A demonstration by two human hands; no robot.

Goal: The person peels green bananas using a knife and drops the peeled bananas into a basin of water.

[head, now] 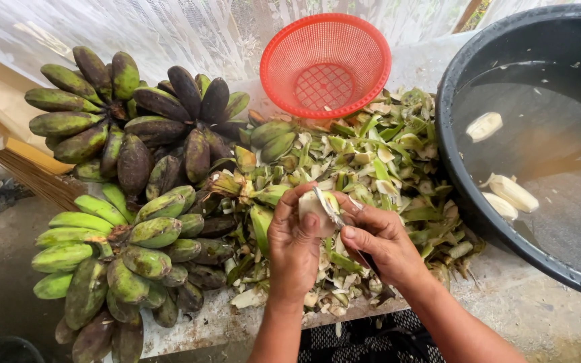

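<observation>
At lower centre of the frame I see my left hand [295, 243] with its grip clamped around a half-peeled banana [313, 205], while my right hand [379, 240] grips a knife [331, 213] against it, above the peel pile [371, 161].

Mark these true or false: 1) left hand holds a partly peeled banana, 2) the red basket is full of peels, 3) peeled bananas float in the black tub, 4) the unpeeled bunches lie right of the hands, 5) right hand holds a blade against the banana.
1) True: the left hand grips a partly peeled banana.
2) False: the red basket is nearly empty; the peels are heaped on the table below it.
3) True: peeled bananas float in the black tub.
4) False: the unpeeled bunches lie left of the hands.
5) True: the right hand holds a blade against the banana.
</observation>
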